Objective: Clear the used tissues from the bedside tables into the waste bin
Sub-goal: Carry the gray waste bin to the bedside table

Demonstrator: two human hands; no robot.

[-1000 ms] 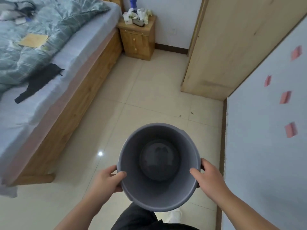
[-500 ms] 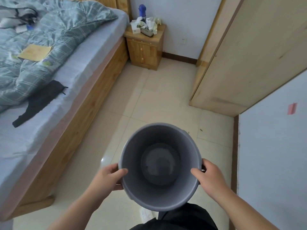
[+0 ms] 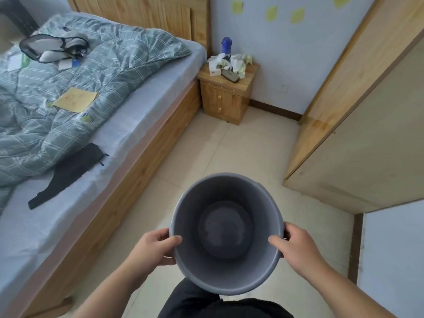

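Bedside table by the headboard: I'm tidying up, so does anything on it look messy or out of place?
Yes. Crumpled white tissues are heaped loosely over the top of the bedside table, crowding a blue bottle and a dark flat case. The grey waste bin, held at its rim by the left hand and right hand, looks empty.

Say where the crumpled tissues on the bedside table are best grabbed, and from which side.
Pinch the tissues at their raised folds from above and the front: the wall backs them, and a blue bottle stands among them. Both hands are still on the bin.
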